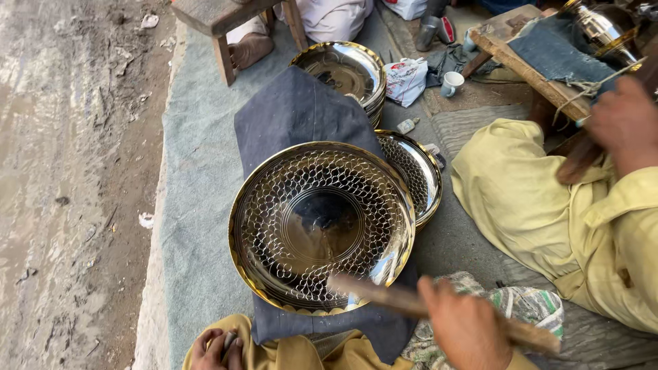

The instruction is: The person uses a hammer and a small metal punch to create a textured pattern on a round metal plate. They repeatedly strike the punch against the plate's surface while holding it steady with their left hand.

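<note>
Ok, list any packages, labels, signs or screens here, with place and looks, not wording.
White plastic bag with red and blue print: crumpled, on the ground right of the far stack of metal plates.
Small labelled bottle: lying on the ground just below that bag.
No signs or screens.

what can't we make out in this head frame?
- Left hand: cut off by the bottom edge; the small object in its fingers can't be identified.
- Wooden tool in the right hand: motion-blurred, tip shape unclear.
- Second patterned plate: half hidden behind the big plate.
- Co-worker's hand: blurred; what it's working on is unclear.
</note>
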